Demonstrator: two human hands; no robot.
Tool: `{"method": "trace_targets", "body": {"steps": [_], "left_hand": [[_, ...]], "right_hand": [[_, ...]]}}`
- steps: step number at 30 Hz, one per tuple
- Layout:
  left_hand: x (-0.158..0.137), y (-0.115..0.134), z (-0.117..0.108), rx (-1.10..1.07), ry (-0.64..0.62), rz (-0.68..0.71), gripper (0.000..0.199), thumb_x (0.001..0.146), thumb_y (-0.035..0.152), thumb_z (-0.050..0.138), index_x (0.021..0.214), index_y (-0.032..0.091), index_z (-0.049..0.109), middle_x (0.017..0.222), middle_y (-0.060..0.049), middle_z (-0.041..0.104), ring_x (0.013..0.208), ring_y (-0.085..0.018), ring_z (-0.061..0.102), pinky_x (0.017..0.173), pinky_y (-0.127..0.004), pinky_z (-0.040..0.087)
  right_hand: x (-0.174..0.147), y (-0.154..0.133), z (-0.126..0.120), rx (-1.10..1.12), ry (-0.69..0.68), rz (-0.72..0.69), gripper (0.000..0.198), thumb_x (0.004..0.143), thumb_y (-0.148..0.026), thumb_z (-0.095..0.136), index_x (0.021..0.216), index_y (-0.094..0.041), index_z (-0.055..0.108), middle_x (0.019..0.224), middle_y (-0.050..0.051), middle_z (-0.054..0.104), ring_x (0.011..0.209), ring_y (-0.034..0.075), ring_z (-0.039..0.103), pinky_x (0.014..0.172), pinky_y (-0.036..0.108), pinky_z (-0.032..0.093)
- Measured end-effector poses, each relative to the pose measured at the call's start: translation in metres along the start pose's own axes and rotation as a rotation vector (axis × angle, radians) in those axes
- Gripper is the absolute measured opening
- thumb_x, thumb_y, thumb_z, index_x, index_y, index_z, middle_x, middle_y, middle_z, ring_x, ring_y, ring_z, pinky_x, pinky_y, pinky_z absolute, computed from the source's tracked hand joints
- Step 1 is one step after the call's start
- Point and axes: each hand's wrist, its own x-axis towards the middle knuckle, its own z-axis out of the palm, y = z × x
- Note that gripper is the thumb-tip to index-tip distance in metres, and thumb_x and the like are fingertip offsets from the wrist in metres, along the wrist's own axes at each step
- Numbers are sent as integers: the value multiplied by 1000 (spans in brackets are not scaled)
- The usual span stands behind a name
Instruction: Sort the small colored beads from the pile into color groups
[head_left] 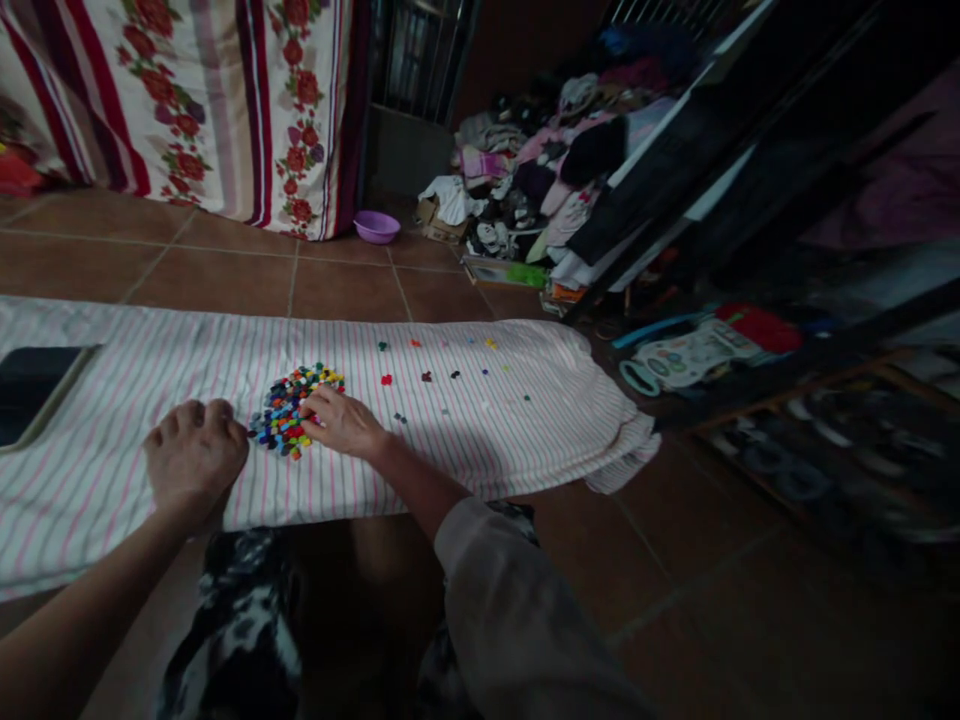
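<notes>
A heap of small coloured plastic pieces (pixel 289 405) lies on a striped cloth (pixel 330 490). My right hand (pixel 341 420) reaches over the heap's right side, its fingertips pressed together among the pieces; whatever they pinch is too small to make out. Left of the heap, my left hand (pixel 196 450) rests on the cloth with its fingers curled under and its thumb side at the heap's edge. Its palm is hidden. To the right, small groups stand apart in loose rows, among them red pieces (pixel 386 380), brown pieces (pixel 427 377), yellow pieces (pixel 491 343) and grey pieces (pixel 400 417).
A dark flat object with a pale rim (pixel 37 390) lies at the cloth's left end. Beyond, on the tiled floor (pixel 225 270), are a purple basin (pixel 376 227) and a pile of clothes (pixel 555 170). A floral curtain (pixel 217 110) hangs behind. A rack (pixel 810 400) stands at right.
</notes>
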Motion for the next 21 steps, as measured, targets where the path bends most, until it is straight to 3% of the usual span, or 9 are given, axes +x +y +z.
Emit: {"method": "trace_targets", "body": {"steps": [5,13,21], "left_hand": [[-3,-1,0,-34,19,17,42,93,32,25,110,15,59,110,-20,57,106,-36,53,82,-46,40],[1,1,0,-8,-26,-25,39,92,32,29,110,16,60,111,-18,58,104,-35,54,83,-46,42],[4,0,7,9,-24,-37,34,91,29,35,108,16,60,110,-16,59,105,-32,54,84,-43,40]], "right_hand": [[3,-4,-3,12,-51,18,8,95,-22,55,97,-21,62,102,3,62,98,16,61,84,26,51],[8,-7,-1,39,-129,73,21,97,-21,48,115,-25,59,118,3,61,109,19,60,91,31,51],[10,-6,-1,118,-81,158,25,96,-16,48,117,-24,59,113,4,60,104,16,58,91,29,47]]}}
